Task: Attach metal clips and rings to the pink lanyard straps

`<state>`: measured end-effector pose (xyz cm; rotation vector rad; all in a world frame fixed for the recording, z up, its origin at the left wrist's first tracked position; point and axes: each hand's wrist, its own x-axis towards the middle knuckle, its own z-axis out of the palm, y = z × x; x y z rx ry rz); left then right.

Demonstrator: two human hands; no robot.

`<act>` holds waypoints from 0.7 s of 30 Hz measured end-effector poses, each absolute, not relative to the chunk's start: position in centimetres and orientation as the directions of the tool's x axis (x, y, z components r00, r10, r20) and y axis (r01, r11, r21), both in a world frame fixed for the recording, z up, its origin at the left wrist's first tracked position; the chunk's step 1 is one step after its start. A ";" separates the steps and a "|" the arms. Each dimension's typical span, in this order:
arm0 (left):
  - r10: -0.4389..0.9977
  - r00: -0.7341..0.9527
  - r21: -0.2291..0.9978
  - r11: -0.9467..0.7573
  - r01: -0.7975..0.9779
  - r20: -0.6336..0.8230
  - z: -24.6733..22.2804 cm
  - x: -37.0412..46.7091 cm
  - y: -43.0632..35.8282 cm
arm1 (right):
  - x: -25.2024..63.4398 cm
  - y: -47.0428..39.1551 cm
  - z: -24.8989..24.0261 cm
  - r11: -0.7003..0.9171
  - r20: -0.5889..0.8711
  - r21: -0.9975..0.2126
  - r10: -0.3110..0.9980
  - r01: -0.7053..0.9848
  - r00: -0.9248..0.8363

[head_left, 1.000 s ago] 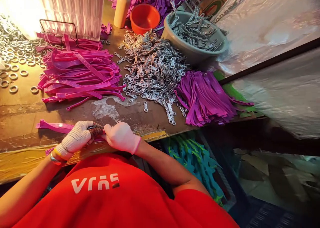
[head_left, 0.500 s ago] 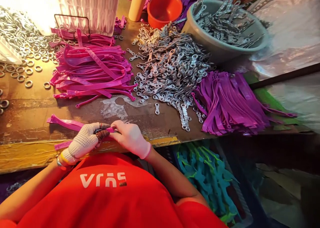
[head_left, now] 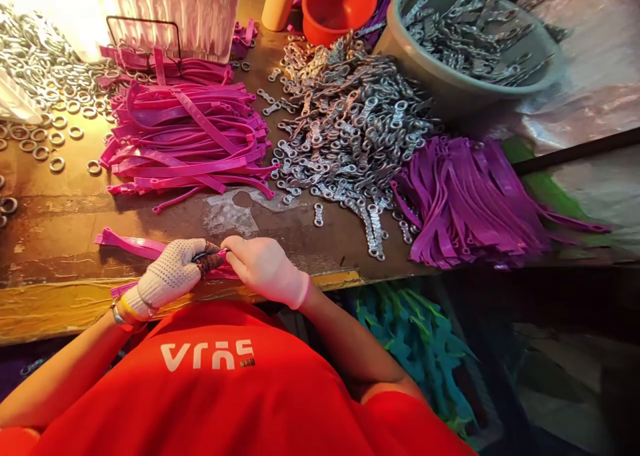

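My left hand (head_left: 173,273), in a white dotted glove with dark brown fingertips, is closed around a pink strap (head_left: 225,253) near the table's front edge. Something dark shows between its thumb and fingers, too small to make out. My right hand (head_left: 267,269), in a thin white glove, pinches the end of the same strap; its fingertips touch those of the left. Another pink strap (head_left: 133,244) lies on the table behind the left wrist. Beyond my hands is a pile of pink straps (head_left: 185,139).
A heap of small metal links (head_left: 350,129) lies at centre, beside purple straps (head_left: 475,203). Behind stand a grey tub (head_left: 420,63) of metal pieces and a red bowl (head_left: 337,9). Metal rings (head_left: 57,165) are scattered at left. Teal pieces (head_left: 415,349) lie below the table edge.
The right hand has turned slightly and its fingers now cover more of the strap's end. Both hands still hold the strap. The view has shifted a little.
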<state>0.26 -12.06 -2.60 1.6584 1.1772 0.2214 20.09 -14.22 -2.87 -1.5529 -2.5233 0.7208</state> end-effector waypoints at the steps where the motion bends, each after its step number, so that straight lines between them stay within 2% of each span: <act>1: 0.769 0.497 0.806 0.040 0.591 -0.402 -2.5 0.4 -12.0 | 20.0 -14.2 -2.9 0.366 -0.158 -0.401 0.875 0.839 -0.458; 4: 0.768 0.477 0.808 0.089 0.583 -0.428 -2.4 0.9 -11.8 | 19.8 -14.1 -2.9 0.347 -0.122 -0.357 0.903 0.867 -0.412; 7: 0.814 0.469 0.816 0.010 0.579 -0.343 -2.9 1.3 -12.0 | 19.5 -14.0 -3.4 0.273 -0.087 -0.387 0.940 0.881 -0.329; 11: 0.858 0.442 0.811 -0.053 0.583 -0.261 -3.7 1.8 -12.9 | 18.3 -14.2 -4.8 0.123 -0.025 -0.525 0.987 0.842 -0.159; 15: 0.885 0.343 0.837 0.089 0.539 -0.315 -3.0 1.6 -13.7 | 17.1 -15.1 -5.6 0.051 0.049 -0.668 0.999 0.742 -0.024; 18: 0.854 0.359 0.853 0.170 0.493 -0.377 -1.8 0.8 -13.5 | 17.7 -15.8 -5.0 0.122 0.056 -0.677 0.992 0.726 -0.114; 21: 0.788 0.433 0.845 0.195 0.499 -0.437 -0.8 -0.5 -12.8 | 19.3 -15.9 -3.6 0.300 0.024 -0.618 0.931 0.726 -0.363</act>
